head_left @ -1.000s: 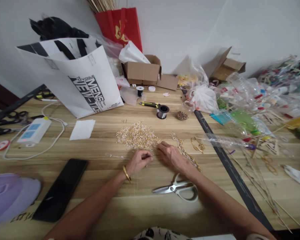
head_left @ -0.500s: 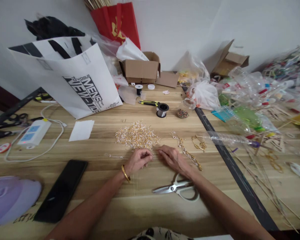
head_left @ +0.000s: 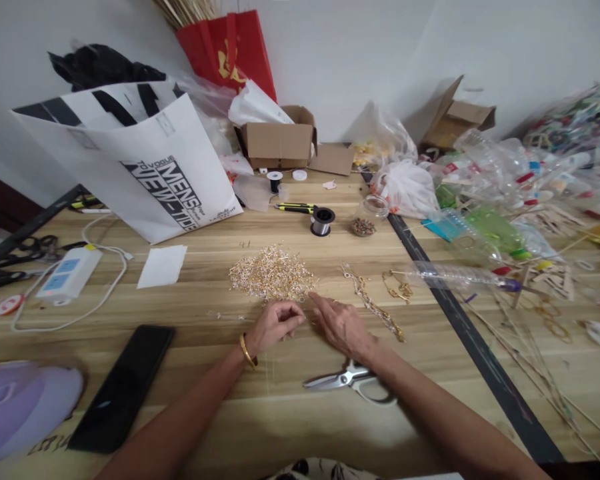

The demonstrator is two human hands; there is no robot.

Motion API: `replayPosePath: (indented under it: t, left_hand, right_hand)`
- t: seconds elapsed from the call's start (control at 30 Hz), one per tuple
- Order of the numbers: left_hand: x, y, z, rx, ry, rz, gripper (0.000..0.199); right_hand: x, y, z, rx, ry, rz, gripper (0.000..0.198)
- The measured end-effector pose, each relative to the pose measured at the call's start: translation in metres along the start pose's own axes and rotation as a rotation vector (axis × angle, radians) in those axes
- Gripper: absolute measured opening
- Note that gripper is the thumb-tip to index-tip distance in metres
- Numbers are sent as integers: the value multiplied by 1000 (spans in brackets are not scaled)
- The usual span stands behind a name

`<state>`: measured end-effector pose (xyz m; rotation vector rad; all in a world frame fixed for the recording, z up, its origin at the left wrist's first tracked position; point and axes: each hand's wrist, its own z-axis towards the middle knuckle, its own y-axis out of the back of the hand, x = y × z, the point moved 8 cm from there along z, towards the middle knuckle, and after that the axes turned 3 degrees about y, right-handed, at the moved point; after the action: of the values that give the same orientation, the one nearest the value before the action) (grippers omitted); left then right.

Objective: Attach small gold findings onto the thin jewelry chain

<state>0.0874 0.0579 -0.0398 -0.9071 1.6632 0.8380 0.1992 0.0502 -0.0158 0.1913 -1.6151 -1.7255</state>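
A loose pile of tiny gold and clear beads (head_left: 273,272) lies on the wooden table. Just below it my left hand (head_left: 279,325) is closed in a pinch, thumb against fingers; what it holds is too small to make out. A faint pale line shows on the wood under that hand. My right hand (head_left: 341,327) rests at the pile's lower right edge, palm down with fingers stretched out, the index fingertip at the outermost beads. Scissors (head_left: 341,380) with pale handles lie by my right wrist. Beaded strands (head_left: 373,303) and a gold chain (head_left: 399,288) lie to the right.
A spool of wire (head_left: 323,221), yellow-black cutters (head_left: 295,208) and a jar of beads (head_left: 364,225) stand behind the pile. Left are a phone (head_left: 123,388), a power strip (head_left: 67,273) and a large paper bag (head_left: 145,167). Plastic bottles (head_left: 495,167) crowd the right.
My right hand's fingers have spread and flattened at the pile's edge. My left hand keeps its pinch in nearly the same place. The view has shifted slightly.
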Motion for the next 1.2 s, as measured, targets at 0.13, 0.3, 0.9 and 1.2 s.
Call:
replayPosePath:
  t: [0.13,0.3,0.9,1.2]
  left_hand:
    - [3,0,0,32,0,-1,25]
    - [2,-1,-1,77,-21,-6,25]
    - [6,-4,1,54,-46,141,26]
    - [5,-2,0,48,7,94,26]
  right_hand:
    - [-7,-15,-1,127,-29,-251,45]
    - [-12,-18,-2,145,-66,-331,53]
    - [-3,-20,1,201,-32,-468,61]
    - [3,-3,2,212,-42,-334,40]
